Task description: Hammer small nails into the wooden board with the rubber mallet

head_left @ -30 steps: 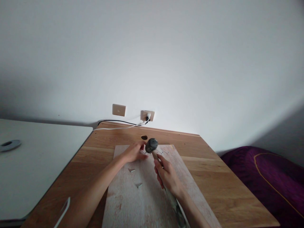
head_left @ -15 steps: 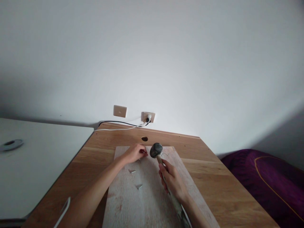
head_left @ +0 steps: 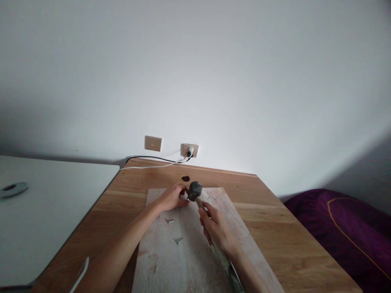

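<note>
My right hand (head_left: 217,228) is wrapped round the wooden handle of a hammer, whose dark round head (head_left: 194,190) sits low over the far end of a pale wooden board (head_left: 183,260). My left hand (head_left: 172,197) rests on the board just left of the hammer head, fingertips pinched together on something small, likely a nail, that I cannot make out. Two nails (head_left: 169,221) (head_left: 179,240) lie or stand in the board nearer me. More small nails (head_left: 210,197) show beyond the hammer.
The board lies on a brown wooden desk (head_left: 275,236) with a cable hole (head_left: 185,178). A white table (head_left: 45,203) with a grey ring (head_left: 12,189) adjoins on the left. Wall sockets (head_left: 189,149) with cables sit behind. A purple cushion (head_left: 342,228) lies at right.
The hammer head swung right and away from my left fingertips half a second ago, and is now back down close beside them. My left hand stays in place.
</note>
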Demonstrator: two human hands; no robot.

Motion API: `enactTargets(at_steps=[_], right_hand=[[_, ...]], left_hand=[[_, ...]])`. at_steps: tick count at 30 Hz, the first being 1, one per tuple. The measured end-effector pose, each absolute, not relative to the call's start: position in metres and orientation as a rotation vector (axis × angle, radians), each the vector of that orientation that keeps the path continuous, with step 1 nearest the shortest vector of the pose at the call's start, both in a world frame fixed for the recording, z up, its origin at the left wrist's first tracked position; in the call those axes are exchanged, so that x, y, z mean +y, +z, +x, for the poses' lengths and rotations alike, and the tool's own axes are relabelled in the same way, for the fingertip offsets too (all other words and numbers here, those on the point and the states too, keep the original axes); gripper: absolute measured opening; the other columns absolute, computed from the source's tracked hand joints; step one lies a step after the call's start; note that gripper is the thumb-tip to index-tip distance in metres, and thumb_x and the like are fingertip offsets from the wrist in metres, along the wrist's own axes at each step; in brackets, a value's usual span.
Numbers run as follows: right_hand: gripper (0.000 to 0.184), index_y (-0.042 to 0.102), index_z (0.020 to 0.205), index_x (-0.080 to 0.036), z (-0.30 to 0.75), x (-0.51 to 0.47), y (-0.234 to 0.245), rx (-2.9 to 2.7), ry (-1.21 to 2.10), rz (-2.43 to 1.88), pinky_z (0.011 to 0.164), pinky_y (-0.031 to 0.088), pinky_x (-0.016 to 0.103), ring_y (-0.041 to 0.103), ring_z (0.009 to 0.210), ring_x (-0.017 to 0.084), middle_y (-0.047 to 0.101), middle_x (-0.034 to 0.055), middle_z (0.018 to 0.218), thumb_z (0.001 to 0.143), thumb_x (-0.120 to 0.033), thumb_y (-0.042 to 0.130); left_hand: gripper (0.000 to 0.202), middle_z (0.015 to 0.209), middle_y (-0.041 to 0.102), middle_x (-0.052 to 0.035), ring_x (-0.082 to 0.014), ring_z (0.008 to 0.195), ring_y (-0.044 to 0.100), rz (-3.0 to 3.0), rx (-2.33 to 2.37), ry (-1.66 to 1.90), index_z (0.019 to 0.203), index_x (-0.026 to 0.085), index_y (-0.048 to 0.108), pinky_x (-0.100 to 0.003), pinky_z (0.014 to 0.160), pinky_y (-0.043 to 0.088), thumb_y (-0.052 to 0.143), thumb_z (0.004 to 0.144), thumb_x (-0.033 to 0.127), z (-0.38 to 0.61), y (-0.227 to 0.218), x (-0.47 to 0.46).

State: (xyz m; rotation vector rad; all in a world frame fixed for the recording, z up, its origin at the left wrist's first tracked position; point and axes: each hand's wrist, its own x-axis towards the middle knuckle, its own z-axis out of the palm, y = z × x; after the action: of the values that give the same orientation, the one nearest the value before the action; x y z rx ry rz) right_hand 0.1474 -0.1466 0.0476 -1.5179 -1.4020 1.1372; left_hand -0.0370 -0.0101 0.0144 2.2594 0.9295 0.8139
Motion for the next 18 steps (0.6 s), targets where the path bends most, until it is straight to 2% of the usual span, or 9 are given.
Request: enactTargets(at_steps=[3,8,14,16,18], right_hand=[[0.053,0.055,0.120,-0.018,0.151,-0.153,0.045,-1.308,1.132,-1.542,0.025,0.033,0.017,0.042,0.033,0.007,0.048,-0.0095,0.064,0.089,-0.062,0.053],[0.053,0.054,0.115,-0.018,0.159,-0.159,0.044,-1.264,1.159,-1.533,0.026,0.032,0.017,0.041,0.034,0.006,0.046,-0.0105,0.061,0.088,-0.063,0.055],[0.052,0.056,0.115,-0.019,0.152,-0.156,0.056,-1.292,1.124,-1.501,0.025,0.031,0.017,0.041,0.033,0.006,0.048,-0.0097,0.062,0.089,-0.064,0.054],[0.049,0.056,0.115,-0.019,0.147,-0.153,0.059,-1.317,1.104,-1.478,0.026,0.031,0.016,0.041,0.033,0.006,0.048,-0.0096,0.063,0.091,-0.061,0.053],[0.047,0.056,0.117,-0.020,0.143,-0.149,0.059,-1.363,1.102,-1.467,0.026,0.031,0.016,0.042,0.033,0.006,0.049,-0.0096,0.063,0.092,-0.059,0.051]], left_hand=[[0.014,0.082,0.065,-0.0026,-0.0176,0.075,0.060,2.228,0.913,0.798,0.083,0.017,0.073,-0.026,0.068,0.042,0.076,0.079,0.030,-0.037,0.012,-0.009],[0.011,0.077,0.068,-0.0030,-0.0161,0.070,0.061,2.214,0.889,0.804,0.076,0.016,0.073,-0.025,0.064,0.040,0.075,0.081,0.026,-0.036,0.008,-0.006],[0.011,0.083,0.071,-0.0047,-0.0168,0.073,0.063,2.197,0.861,0.758,0.081,0.016,0.075,-0.026,0.067,0.043,0.069,0.084,0.024,-0.036,0.006,-0.004],[0.013,0.084,0.069,-0.0041,-0.0168,0.074,0.062,2.202,0.853,0.746,0.084,0.016,0.074,-0.026,0.066,0.043,0.072,0.082,0.028,-0.036,0.006,-0.004],[0.025,0.086,0.066,-0.0031,-0.0173,0.075,0.060,2.234,0.875,0.771,0.089,0.017,0.072,-0.026,0.066,0.042,0.080,0.075,0.036,-0.036,0.007,-0.004]])
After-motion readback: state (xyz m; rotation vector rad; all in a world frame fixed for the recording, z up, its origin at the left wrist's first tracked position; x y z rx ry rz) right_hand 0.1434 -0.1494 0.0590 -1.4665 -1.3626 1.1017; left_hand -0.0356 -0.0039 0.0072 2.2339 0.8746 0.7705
